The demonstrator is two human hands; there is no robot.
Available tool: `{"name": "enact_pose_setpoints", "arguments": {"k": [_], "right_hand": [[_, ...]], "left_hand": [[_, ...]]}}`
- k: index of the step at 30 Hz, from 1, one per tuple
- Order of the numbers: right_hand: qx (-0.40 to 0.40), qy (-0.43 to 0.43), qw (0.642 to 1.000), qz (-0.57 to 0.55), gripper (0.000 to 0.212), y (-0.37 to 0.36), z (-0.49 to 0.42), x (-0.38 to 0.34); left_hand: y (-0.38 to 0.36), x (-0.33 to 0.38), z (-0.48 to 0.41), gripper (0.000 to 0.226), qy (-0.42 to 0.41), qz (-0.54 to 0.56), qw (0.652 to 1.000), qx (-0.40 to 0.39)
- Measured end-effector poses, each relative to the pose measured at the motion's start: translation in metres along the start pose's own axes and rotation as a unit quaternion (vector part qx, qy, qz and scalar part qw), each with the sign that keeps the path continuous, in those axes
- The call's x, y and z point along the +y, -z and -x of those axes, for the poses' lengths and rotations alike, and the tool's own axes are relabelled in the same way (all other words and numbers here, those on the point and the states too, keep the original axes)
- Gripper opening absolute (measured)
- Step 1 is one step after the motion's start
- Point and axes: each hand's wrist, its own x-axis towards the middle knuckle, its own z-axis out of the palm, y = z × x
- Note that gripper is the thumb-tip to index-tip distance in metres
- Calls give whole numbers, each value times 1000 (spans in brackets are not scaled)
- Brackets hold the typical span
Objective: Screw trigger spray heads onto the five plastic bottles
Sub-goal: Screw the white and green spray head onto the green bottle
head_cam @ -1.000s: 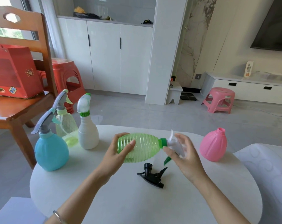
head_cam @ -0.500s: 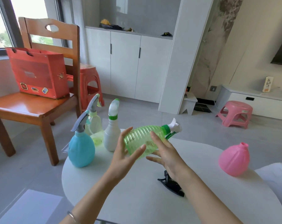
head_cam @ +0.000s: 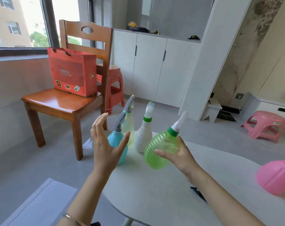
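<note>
One black spray head [head_cam: 198, 194] half-hidden by forearm [head_cam: 220, 193] | pink bottle [head_cam: 275, 176] right | chair [head_cam: 65, 101] left

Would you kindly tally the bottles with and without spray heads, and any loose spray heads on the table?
Bottles with heads: 4 (blue bottle, pale yellow bottle, white bottle, green bottle)
Bottles without: 1 (pink bottle)
Loose heads: 1 (black spray head)
Total: 6
</note>
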Motion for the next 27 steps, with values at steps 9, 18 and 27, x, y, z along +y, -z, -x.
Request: {"name": "enact_pose_setpoints", "arguments": {"k": [9,18,27], "right_hand": [[-29,13,990,136,77,-40,-26,38],[-29,-5,989,147,75,-70,-37,59],[-26,-8,993,117,75,-74,-41,66]], "left_hand": [[0,-73,7,103,206,-40,950,-232],[1,-98,7,85,221,-23,936,-274],[1,-104,6,82,220,-15,935,-279]]}}
